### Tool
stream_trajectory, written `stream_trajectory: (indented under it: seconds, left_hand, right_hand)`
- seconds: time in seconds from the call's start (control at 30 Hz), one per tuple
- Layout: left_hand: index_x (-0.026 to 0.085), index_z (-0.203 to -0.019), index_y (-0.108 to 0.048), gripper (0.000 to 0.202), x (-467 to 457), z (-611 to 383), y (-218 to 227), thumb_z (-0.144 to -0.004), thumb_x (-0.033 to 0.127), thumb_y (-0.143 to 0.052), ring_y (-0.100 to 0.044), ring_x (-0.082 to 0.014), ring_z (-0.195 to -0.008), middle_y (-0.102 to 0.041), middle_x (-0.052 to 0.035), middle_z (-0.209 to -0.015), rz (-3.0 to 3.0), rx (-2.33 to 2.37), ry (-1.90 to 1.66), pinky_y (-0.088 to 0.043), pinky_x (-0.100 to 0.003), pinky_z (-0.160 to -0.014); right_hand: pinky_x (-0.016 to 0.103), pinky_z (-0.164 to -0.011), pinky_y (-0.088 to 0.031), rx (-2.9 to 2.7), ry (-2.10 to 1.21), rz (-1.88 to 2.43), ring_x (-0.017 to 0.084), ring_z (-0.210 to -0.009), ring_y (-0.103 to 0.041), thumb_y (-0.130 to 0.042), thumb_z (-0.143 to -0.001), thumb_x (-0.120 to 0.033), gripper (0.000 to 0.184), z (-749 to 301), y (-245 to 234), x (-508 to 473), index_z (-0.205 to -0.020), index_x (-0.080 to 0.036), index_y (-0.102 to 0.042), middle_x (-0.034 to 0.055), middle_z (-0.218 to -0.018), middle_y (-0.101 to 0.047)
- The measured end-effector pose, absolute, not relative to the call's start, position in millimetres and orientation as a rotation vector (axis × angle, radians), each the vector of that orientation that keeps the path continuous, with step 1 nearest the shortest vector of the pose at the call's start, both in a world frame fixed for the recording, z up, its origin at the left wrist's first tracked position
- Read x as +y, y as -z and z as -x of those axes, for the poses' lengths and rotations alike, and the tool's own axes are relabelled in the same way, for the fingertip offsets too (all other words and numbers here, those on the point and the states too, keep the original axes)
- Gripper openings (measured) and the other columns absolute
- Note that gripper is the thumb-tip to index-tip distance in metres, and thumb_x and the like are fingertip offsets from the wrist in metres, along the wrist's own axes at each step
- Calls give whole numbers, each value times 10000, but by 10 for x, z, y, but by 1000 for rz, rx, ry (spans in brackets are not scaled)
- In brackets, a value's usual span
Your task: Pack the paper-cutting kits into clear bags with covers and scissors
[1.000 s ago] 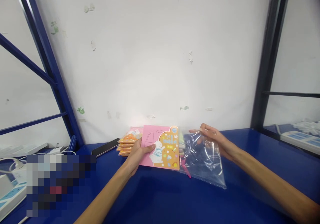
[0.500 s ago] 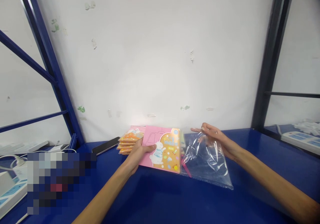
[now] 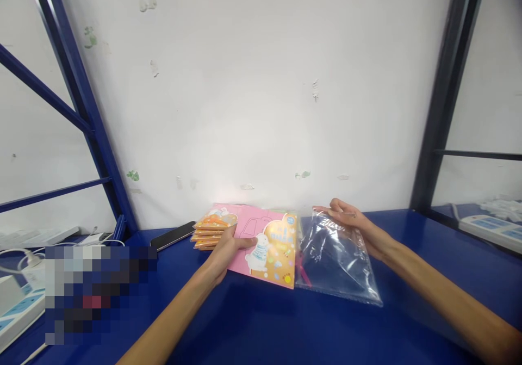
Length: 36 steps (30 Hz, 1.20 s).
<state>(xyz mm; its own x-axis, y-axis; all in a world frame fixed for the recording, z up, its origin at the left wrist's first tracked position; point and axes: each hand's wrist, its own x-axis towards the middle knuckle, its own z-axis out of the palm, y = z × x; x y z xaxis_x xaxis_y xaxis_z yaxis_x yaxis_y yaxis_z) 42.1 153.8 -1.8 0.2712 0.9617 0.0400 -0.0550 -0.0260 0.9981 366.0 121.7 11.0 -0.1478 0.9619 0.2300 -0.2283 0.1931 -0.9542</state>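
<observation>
My left hand (image 3: 229, 252) grips a pink and orange booklet (image 3: 261, 248) with a white rabbit on its cover, the thumb lying across the front. To the right, my right hand (image 3: 346, 218) pinches the top edge of a clear plastic bag (image 3: 340, 267), which hangs down to the blue table. A pink strip (image 3: 304, 272) shows near the bag's left side, beside the booklet's right edge. Behind my left hand is a stack of orange packets (image 3: 212, 228) in clear wrapping, partly hidden by the booklet.
A dark phone (image 3: 173, 235) lies left of the stack on the blue table (image 3: 261, 327). Power strips (image 3: 20, 313) and white cables are at the left, with another power strip (image 3: 491, 226) at the far right. Behind rises a white wall (image 3: 261, 82) between metal posts.
The booklet has tilted slightly, its right edge a little lower. My right hand's fingers have closed on the bag's top edge, and the bag hangs straighter.
</observation>
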Motion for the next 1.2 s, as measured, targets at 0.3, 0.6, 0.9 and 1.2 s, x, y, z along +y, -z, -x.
stream_trajectory:
  seconds: [0.3, 0.6, 0.9, 1.2]
  left_hand:
    - [140, -1158, -682, 490, 1521, -436, 44, -706, 251, -834, -746, -320, -955, -770, -150, -1114, -1295, 905, -1050, -598, -398, -823]
    - [114, -1214, -658, 594, 1506, -451, 3, -669, 229, -863, -753, -328, -961, -773, -170, -1111, -1175, 857, -1073, -612, -376, -799]
    - [110, -1190, -676, 600, 1542, -418, 12, -643, 240, -887, -752, -335, -951, -776, -170, -1097, -1209, 843, -1055, -607, -394, -802]
    - [115, -1172, -679, 613, 1600, -414, 46, -633, 291, -914, -727, -322, -990, -754, -167, -1157, -1282, 798, -1103, -576, -391, -839]
  right_hand:
    - [269, -509, -454, -1246, -1289, 859, 148, -672, -636, -836, -777, -365, 303, -3706, -45, 1283, -914, -256, -589, 68, -1177, -735]
    - [276, -615, -463, -1336, -1282, 977, 159, -730, -623, -798, -808, -453, 368, -3789, 7, 1367, -1101, -231, -772, 50, -863, -741]
    - [241, -529, -380, -1393, -1306, 1019, 99, -539, -470, -768, -846, -458, 273, -3808, 44, 1377, -965, -213, -775, -44, -558, -470]
    - [240, -538, -444, -1320, -1435, 1019, 87, -571, -466, -816, -799, -442, 272, -3798, 16, 1332, -951, -222, -767, -9, -716, -562]
